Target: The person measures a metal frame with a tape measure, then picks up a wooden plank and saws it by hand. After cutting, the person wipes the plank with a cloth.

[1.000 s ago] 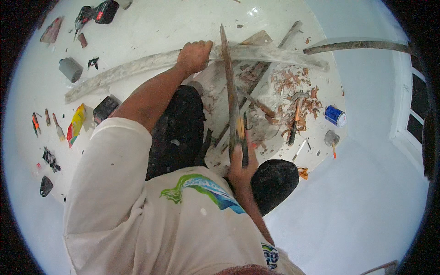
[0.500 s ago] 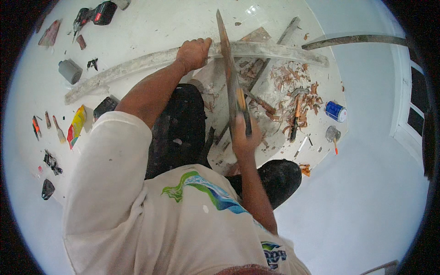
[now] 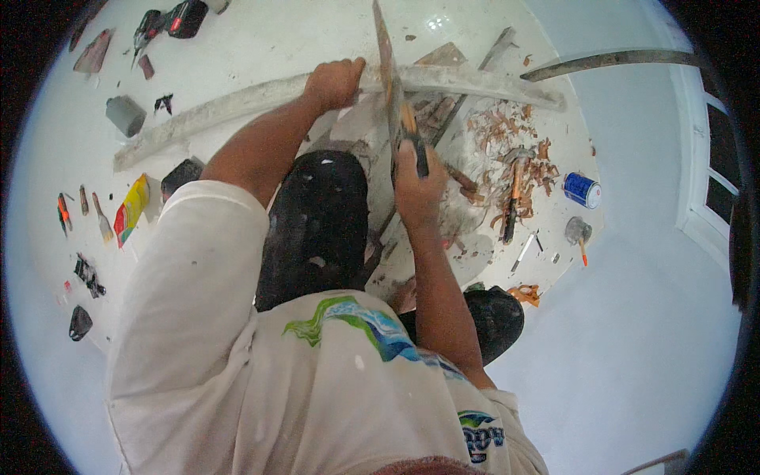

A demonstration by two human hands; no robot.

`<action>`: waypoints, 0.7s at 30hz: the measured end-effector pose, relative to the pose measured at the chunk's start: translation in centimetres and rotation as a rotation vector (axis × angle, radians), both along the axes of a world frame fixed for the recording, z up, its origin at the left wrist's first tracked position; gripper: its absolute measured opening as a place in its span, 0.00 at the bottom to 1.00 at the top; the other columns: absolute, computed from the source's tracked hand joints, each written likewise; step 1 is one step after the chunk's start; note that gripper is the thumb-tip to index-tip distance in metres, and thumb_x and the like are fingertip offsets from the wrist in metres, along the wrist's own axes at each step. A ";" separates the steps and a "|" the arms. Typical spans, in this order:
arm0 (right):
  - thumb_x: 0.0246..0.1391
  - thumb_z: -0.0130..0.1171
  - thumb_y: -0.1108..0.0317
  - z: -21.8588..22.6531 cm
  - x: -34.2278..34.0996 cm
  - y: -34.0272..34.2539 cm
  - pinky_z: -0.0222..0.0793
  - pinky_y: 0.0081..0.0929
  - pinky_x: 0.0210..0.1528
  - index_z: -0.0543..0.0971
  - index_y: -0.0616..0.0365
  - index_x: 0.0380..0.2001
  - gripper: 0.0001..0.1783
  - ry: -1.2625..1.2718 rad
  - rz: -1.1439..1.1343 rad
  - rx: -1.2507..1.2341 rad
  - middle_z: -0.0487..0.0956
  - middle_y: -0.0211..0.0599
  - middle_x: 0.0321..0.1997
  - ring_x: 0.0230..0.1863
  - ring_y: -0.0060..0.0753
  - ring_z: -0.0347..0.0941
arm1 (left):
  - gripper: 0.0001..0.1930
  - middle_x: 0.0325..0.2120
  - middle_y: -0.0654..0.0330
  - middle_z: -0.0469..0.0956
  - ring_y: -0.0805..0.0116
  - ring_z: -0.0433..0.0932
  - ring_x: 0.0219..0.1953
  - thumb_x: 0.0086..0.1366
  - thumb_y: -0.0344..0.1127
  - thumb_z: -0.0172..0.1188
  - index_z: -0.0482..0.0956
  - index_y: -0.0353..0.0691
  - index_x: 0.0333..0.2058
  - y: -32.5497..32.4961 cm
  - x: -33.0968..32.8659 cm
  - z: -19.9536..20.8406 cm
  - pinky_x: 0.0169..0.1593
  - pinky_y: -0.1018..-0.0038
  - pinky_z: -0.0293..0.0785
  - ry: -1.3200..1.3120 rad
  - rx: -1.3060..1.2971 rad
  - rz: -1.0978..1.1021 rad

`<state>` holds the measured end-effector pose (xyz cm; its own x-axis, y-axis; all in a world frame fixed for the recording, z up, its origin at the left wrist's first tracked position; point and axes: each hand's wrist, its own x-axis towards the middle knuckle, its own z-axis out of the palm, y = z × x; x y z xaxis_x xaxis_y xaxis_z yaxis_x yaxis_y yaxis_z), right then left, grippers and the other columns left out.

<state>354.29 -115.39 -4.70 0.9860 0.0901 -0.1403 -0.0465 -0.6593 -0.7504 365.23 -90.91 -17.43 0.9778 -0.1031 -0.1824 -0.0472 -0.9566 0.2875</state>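
Observation:
A long whitish wooden board (image 3: 229,111) lies across in front of me. My left hand (image 3: 336,83) is closed over it, left of the saw. My right hand (image 3: 418,178) is wrapped round the black and orange handle of a handsaw (image 3: 385,49). The saw's blade points away from me and crosses the board just right of my left hand. Where its teeth meet the wood is too blurred to make out. Under the board's right part lies a darker wooden strip (image 3: 497,51).
A hammer (image 3: 516,190) rests among wood shavings (image 3: 507,119) on the right, near a blue can (image 3: 581,191). At left are a cordless drill (image 3: 168,22), a grey bottle (image 3: 125,115), a brush (image 3: 102,218) and a yellow-red packet (image 3: 132,210). A dark curved bar (image 3: 609,63) reaches in at right.
My right hand has pushed the saw forward, away from me, so more of its blade is beyond the board. My left hand keeps its grip on the board.

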 end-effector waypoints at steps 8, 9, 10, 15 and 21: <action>0.69 0.59 0.60 9.4 -11.9 -5.2 0.75 0.34 0.46 0.80 0.67 0.53 0.20 0.162 -0.079 0.134 0.84 0.41 0.39 0.37 0.29 0.78 | 0.27 0.41 0.47 0.84 0.46 0.86 0.44 0.61 0.39 0.72 0.71 0.39 0.54 1.1 -0.6 -0.8 0.47 0.53 0.83 0.059 0.003 0.002; 0.69 0.59 0.61 8.6 -11.1 -5.2 0.75 0.33 0.47 0.78 0.67 0.56 0.21 0.156 -0.081 0.124 0.85 0.41 0.41 0.37 0.28 0.79 | 0.27 0.41 0.46 0.84 0.45 0.85 0.45 0.61 0.40 0.71 0.70 0.38 0.55 1.0 -0.7 -0.9 0.47 0.52 0.83 0.059 -0.002 -0.003; 0.69 0.59 0.59 7.3 -8.2 -3.8 0.74 0.38 0.42 0.79 0.65 0.51 0.18 0.277 -0.071 0.049 0.83 0.40 0.35 0.34 0.32 0.77 | 0.28 0.41 0.45 0.83 0.44 0.85 0.45 0.62 0.41 0.70 0.70 0.38 0.56 0.9 -0.6 -1.1 0.47 0.51 0.82 0.052 -0.008 -0.008; 0.69 0.58 0.56 3.9 -0.4 -0.1 0.73 0.39 0.40 0.80 0.61 0.49 0.18 0.246 0.013 0.086 0.82 0.45 0.33 0.34 0.39 0.80 | 0.29 0.41 0.45 0.84 0.44 0.85 0.46 0.62 0.42 0.70 0.69 0.37 0.57 0.8 -0.1 -1.1 0.48 0.51 0.82 0.068 0.002 -0.020; 0.68 0.60 0.59 9.9 -11.8 -5.2 0.76 0.41 0.44 0.81 0.64 0.53 0.20 0.180 -0.103 0.125 0.84 0.47 0.38 0.36 0.42 0.81 | 0.29 0.40 0.46 0.84 0.43 0.85 0.44 0.62 0.43 0.70 0.69 0.37 0.55 1.8 0.2 -1.2 0.45 0.51 0.83 0.029 0.001 -0.022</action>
